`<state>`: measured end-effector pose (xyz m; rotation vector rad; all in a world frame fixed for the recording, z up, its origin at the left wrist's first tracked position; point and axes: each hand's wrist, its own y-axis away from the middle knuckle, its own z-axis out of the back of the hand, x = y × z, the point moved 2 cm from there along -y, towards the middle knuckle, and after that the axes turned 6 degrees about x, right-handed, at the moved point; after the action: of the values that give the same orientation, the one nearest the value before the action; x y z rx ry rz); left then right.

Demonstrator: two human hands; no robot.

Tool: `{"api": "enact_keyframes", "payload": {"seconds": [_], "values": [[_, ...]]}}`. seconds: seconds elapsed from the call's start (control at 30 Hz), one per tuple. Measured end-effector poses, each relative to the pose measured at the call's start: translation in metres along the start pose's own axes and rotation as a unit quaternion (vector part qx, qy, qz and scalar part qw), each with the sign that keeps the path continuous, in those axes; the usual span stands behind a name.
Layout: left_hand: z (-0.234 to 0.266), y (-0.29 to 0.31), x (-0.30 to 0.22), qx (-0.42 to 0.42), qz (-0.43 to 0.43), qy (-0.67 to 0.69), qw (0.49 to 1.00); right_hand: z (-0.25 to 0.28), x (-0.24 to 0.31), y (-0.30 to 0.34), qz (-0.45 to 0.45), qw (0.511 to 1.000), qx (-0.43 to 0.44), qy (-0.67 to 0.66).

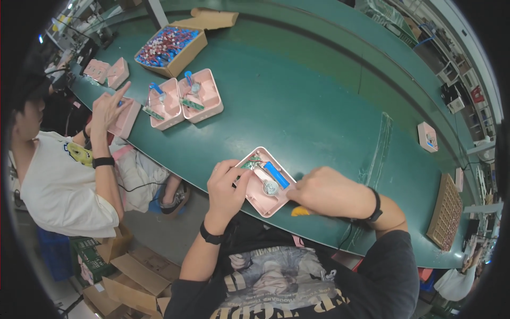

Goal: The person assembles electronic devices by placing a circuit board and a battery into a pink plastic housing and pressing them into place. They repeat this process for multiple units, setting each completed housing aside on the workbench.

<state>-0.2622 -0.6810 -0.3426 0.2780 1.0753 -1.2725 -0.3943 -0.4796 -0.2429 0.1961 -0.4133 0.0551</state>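
Observation:
A pink plastic case [254,203], open side up, rests at the table's near edge in front of me. Inside it are a blue battery pack [276,175], a round silver part [270,187] and a small green circuit board [254,161] with thin wires. My left hand [225,187] grips the case's left side, thumb and fingertips beside the circuit board. Closed at the right rim, my right hand [321,190] hides whatever its fingers hold. A yellow object [300,211] shows just below that hand; its kind is unclear.
Two similar pink cases [211,109] with parts inside stand to the left, before a cardboard box [183,59] of blue battery packs. A co-worker's hand [108,110] is over another case at far left. A brown compartment tray [445,212] and a pink case [427,137] lie right.

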Motion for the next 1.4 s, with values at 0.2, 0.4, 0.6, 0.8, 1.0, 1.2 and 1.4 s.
{"api": "enact_keyframes", "payload": {"seconds": [0.2, 0.4, 0.6, 0.8, 1.0, 1.2, 1.4], "values": [[0.004, -0.034, 0.012, -0.019, 0.002, 0.011, 1.000, -0.005, -0.019, -0.013, -0.045, 0.993, -0.045, 0.104], [0.048, -0.072, 0.022, -0.043, 0.149, 0.018, 0.988, 0.009, -0.075, 0.003, -0.156, 0.962, -0.118, 0.190], [0.066, -0.078, 0.059, 0.051, 0.166, -0.164, 0.971, 0.031, -0.146, 0.032, -0.320, 0.899, -0.184, 0.235], [0.064, -0.052, 0.060, 0.069, 0.082, -0.177, 0.978, 0.031, -0.206, 0.069, -0.466, 0.814, -0.247, 0.241], [0.065, -0.023, 0.026, 0.148, 0.046, -0.120, 0.981, 0.032, -0.238, 0.089, -0.498, 0.785, -0.332, 0.159], [0.057, -0.014, -0.002, 0.180, -0.018, -0.110, 0.977, 0.038, -0.155, 0.028, -0.261, 0.913, -0.286, -0.129], [0.049, -0.006, -0.010, 0.195, -0.005, -0.107, 0.975, 0.013, -0.064, -0.015, -0.065, 0.987, -0.097, -0.112]]}}
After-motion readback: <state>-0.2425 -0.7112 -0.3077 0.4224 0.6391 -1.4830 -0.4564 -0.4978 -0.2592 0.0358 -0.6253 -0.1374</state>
